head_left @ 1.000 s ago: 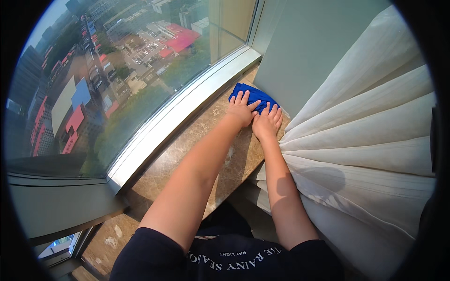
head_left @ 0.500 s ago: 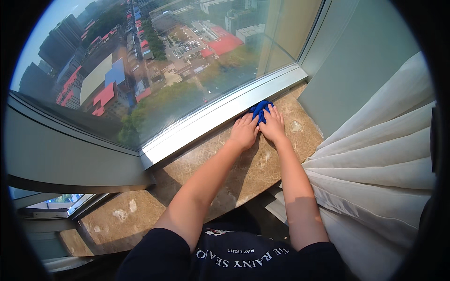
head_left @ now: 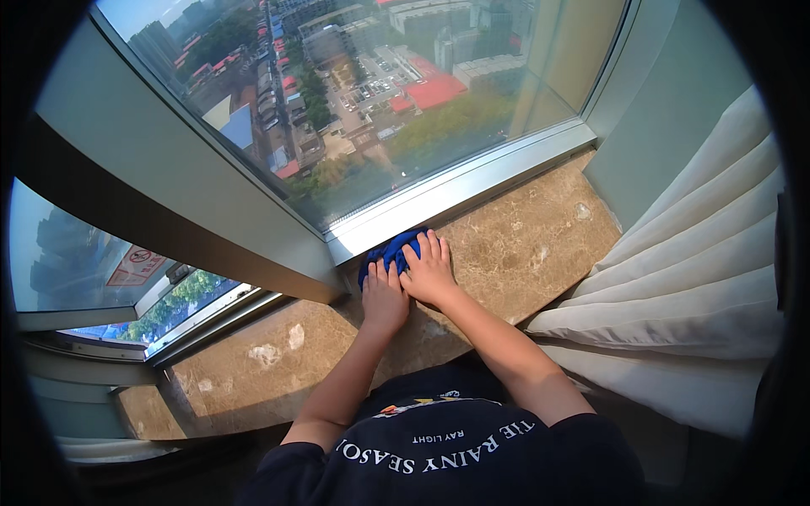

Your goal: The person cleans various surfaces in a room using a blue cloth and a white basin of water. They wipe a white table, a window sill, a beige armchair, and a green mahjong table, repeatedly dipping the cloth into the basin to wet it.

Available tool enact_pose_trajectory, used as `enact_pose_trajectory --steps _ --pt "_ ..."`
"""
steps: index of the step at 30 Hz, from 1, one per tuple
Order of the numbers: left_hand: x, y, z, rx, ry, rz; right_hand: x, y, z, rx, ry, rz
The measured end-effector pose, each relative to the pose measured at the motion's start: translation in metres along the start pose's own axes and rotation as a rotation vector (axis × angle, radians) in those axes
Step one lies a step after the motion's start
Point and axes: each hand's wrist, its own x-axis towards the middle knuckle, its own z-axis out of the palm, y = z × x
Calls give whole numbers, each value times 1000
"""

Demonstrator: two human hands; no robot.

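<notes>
left hand (head_left: 384, 305), right hand (head_left: 430, 278): flat, fingers outstretched over cloth (head_left: 392, 246) | cloth: bunched on sill (head_left: 523, 228), near 11 o'clock | risk: may snag against post (head_left: 236, 190), 9 o'clock, if pushed there

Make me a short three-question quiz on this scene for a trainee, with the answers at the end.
1. Multiple choice: what colour is the cloth on the brown marbled sill? a) white b) blue c) red
2. True or false: just one hand is on the cloth.
3. Short answer: which hand is nearer the large pale curtain?

Key:
1. b.
2. False: the left hand and the right hand are both on it.
3. The right hand.
</notes>
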Motion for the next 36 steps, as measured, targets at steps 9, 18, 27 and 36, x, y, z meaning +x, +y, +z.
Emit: enact_pose_trajectory --steps 9,18,27,36 --pt "-47 -58 1 -182 44 45 -9 -55 36 124 96 -201" --pt "-11 -25 -49 -111 300 9 54 -75 -20 49 409 -386" --pt "58 10 -40 10 23 -89 90 34 -22 209 189 -324" --pt "207 153 8 21 43 360 108 236 -127 90 350 -3"
